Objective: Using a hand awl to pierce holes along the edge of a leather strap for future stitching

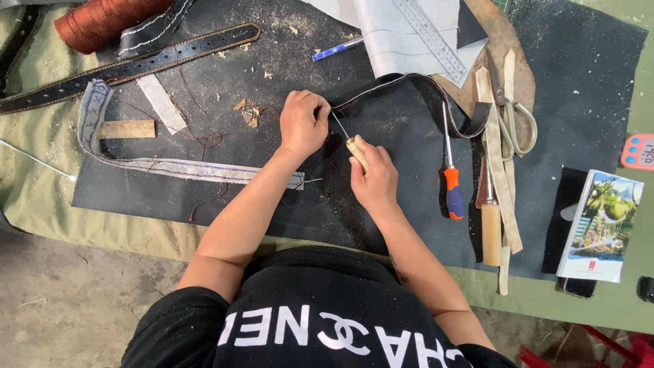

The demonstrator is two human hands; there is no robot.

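My left hand (302,123) pinches the near end of a black leather strap (415,83) that arcs away to the right over a dark work mat (381,197). My right hand (373,178) grips an awl with a pale wooden handle (355,150); its thin metal point angles up to the strap end right beside my left fingers. Both hands sit close together at the middle of the mat.
An orange-and-blue screwdriver (451,184), a wooden-handled tool (490,228), scissors (512,116) and pale strips lie right. A ruler (429,34) on paper, a blue pen (337,49), a stitched black belt (136,65), a brown thread spool (102,20), a purple-stitched strip (157,163), a wood block (128,129) and a booklet (599,225) surround them.
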